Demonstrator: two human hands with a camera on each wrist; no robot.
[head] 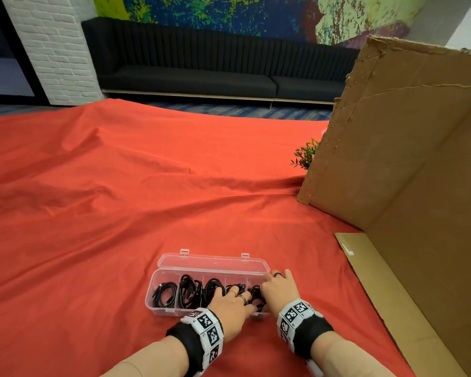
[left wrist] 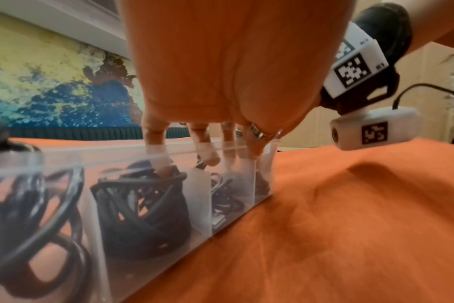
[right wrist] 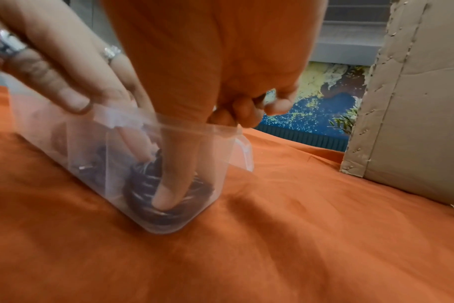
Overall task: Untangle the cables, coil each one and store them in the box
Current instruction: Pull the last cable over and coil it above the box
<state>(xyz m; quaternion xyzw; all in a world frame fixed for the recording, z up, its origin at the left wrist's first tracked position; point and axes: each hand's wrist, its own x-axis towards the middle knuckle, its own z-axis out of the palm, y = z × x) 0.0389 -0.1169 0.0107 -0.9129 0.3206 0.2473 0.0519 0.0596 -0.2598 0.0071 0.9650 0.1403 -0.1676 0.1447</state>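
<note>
A clear plastic box (head: 162,270) with divided compartments lies on the red cloth, its lid (head: 215,263) folded open behind it. Coiled black cables (head: 165,295) fill the compartments. My left hand (head: 235,296) reaches in from the front, its straight fingers (left wrist: 166,170) pressing down on the coils (left wrist: 143,215) right of the middle. My right hand (head: 276,288) sits over the box's right end. Its thumb (right wrist: 169,192) pushes a coil (right wrist: 140,184) to the floor of the last compartment, while the other fingers curl loosely outside the end wall (right wrist: 218,164).
A big open cardboard box (head: 405,145) stands on its side to the right, with a flap (head: 386,295) lying flat near my right arm. A small green plant (head: 306,155) peeks out behind it. The wrinkled red cloth (head: 120,200) stretches far left and ahead.
</note>
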